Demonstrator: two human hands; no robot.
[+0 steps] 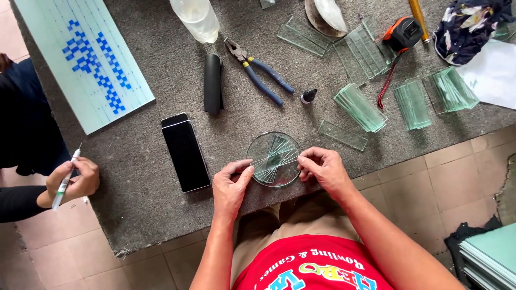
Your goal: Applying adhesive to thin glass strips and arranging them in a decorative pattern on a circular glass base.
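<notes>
A round clear glass disc (274,140) lies on the grey felt-covered table (145,204) near its front edge, with several narrow glass strips (277,161) fanned out on it. My left hand (230,185) touches the disc's left rim with thumb and fingertips. At the right rim, my right hand (322,167) pinches the ends of the strips. Both hands rest on the table.
A black phone (185,152) lies left of the disc. Behind it are blue-handled pliers (260,71), a black tube (213,83), a small dropper bottle (308,96), stacks of glass strips (360,106), a tape measure (403,33), a plastic bottle (196,17). Another person's hand (72,182) holds a pen at left.
</notes>
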